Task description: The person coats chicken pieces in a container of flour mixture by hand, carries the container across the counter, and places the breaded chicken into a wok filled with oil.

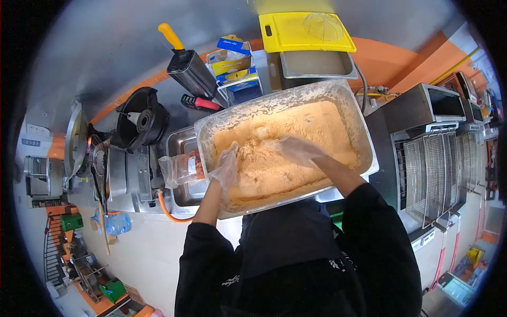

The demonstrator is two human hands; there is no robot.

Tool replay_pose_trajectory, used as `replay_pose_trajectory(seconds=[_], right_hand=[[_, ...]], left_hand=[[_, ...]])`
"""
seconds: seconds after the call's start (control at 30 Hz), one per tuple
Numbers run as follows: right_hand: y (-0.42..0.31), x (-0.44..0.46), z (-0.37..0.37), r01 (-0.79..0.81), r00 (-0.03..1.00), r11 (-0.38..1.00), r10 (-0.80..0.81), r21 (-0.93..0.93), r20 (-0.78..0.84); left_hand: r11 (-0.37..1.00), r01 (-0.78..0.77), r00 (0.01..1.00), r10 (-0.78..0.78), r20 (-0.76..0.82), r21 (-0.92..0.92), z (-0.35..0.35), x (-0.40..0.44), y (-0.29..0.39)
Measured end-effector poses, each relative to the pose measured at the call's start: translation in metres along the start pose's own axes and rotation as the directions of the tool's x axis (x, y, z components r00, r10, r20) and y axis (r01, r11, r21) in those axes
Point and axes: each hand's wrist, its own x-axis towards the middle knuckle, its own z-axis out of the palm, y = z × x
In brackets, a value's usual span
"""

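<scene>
Head camera view: a person's left hand (228, 162) and right hand (298, 148), both in clear plastic gloves, work in pale orange powder (317, 119) spread across a large metal tray (338, 91). Fingers partly sink into the crumbs, so whether either hand is closed around anything cannot be told. Powder lies directly beneath and between the hands, the left near the tray's left wall, the right closer to the middle. White lettering on the black garment (296, 285) is too small to read, as are the white label on a plastic package (190, 165) in a smaller metal pan (178, 197) at left and the print on blue-and-yellow boxes (240, 79) beyond. Behind stands a yellow cutting board (285, 39); wire fryer baskets (430, 177) hang at right.
</scene>
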Motion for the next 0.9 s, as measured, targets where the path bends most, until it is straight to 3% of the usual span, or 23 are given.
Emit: replay_pose_trajectory(seconds=[0.03,0.07,0.1,0.13,0.2,0.23,0.27,0.33,0.37,0.4,0.43,0.47,0.5,0.57,0.6,0.63,0.7,0.77,0.8,0.83,0.9], right_hand=[[0.022,0.001,0.012,-0.012,1.0,0.999,0.013,-0.051,0.022],[0.057,0.005,0.038,-0.022,0.999,0.995,0.026,-0.101,0.045],[0.054,0.006,0.038,-0.107,0.991,0.993,0.111,-0.052,0.076],[0.049,0.006,0.036,-0.195,0.975,0.981,0.194,-0.008,0.105],[-0.033,0.006,-0.012,-0.513,0.854,0.82,0.456,0.253,0.25],[-0.012,0.008,0.011,-0.406,0.912,0.871,0.37,0.276,0.174],[0.009,0.01,0.034,-0.294,0.956,0.913,0.278,0.284,0.096],[0.054,-0.014,0.069,0.125,0.971,0.992,-0.125,-0.012,-0.202],[0.053,-0.014,0.057,0.006,0.998,0.999,-0.009,-0.048,-0.058],[0.046,-0.014,0.031,-0.107,0.99,0.989,0.116,-0.103,0.081],[0.052,-0.018,0.032,-0.077,0.985,0.98,0.103,-0.186,0.135],[0.057,-0.022,0.033,-0.038,0.978,0.964,0.091,-0.264,0.189],[0.08,-0.027,0.059,0.13,0.982,0.924,-0.07,-0.359,0.175],[0.077,-0.022,0.072,0.172,0.972,0.903,-0.09,-0.395,0.217],[0.045,-0.006,0.065,0.048,0.962,0.94,0.048,-0.338,0.27],[0.02,0.003,0.055,-0.083,0.928,0.953,0.18,-0.292,0.325],[-0.003,-0.001,0.035,-0.122,0.989,0.991,0.126,-0.051,0.083],[0.006,0.004,0.038,-0.109,0.985,0.963,0.138,0.246,-0.106],[0.03,0.01,0.051,-0.091,0.972,0.906,0.172,0.414,-0.162],[0.034,0.006,0.05,-0.095,0.97,0.803,0.207,0.588,-0.125],[0.02,-0.015,0.027,-0.152,0.97,0.483,0.241,0.863,0.036]], left_hand=[[0.946,0.131,0.991,-0.126,-0.039,0.297,-0.006,0.003,0.0],[0.79,0.248,0.965,-0.249,-0.077,0.561,-0.011,0.007,0.0],[0.787,0.148,0.986,-0.161,-0.032,0.599,-0.011,0.017,-0.026],[0.851,0.059,0.997,-0.08,0.018,0.521,-0.007,0.036,-0.06],[0.995,-0.084,0.983,0.076,0.165,0.044,-0.015,0.079,-0.13],[0.976,-0.088,0.959,0.138,0.249,-0.2,-0.025,0.096,-0.158],[0.949,-0.068,0.949,0.157,0.274,-0.307,-0.029,0.081,-0.141],[0.906,-0.021,0.934,0.168,0.315,-0.422,-0.043,0.06,-0.116],[0.98,-0.137,0.936,0.176,0.303,-0.146,-0.046,0.055,-0.109],[0.961,-0.234,0.939,0.184,0.291,0.147,-0.048,0.049,-0.101],[0.648,-0.348,0.937,0.22,0.271,0.677,-0.045,0.039,-0.093],[0.086,-0.306,0.926,0.259,0.276,0.948,-0.04,0.03,-0.086],[0.357,-0.28,0.953,0.216,0.213,0.891,-0.03,0.025,-0.08],[0.763,-0.171,0.984,0.104,0.143,0.624,-0.007,0.019,-0.067],[0.888,-0.098,0.992,0.049,0.12,0.449,0.002,0.016,-0.061],[0.956,-0.047,0.994,0.015,0.11,0.29,0.01,0.017,-0.051],[0.997,0.061,0.993,-0.056,0.109,-0.047,0.02,0.023,-0.031],[0.906,0.169,0.984,-0.13,0.125,-0.388,0.022,0.028,-0.021],[0.987,0.14,0.987,-0.133,0.089,-0.073,0.009,0.031,-0.023],[0.962,0.107,0.991,-0.124,0.055,0.253,-0.015,0.035,-0.025],[0.68,-0.077,0.996,0.028,0.08,0.729,-0.031,0.037,-0.044]])
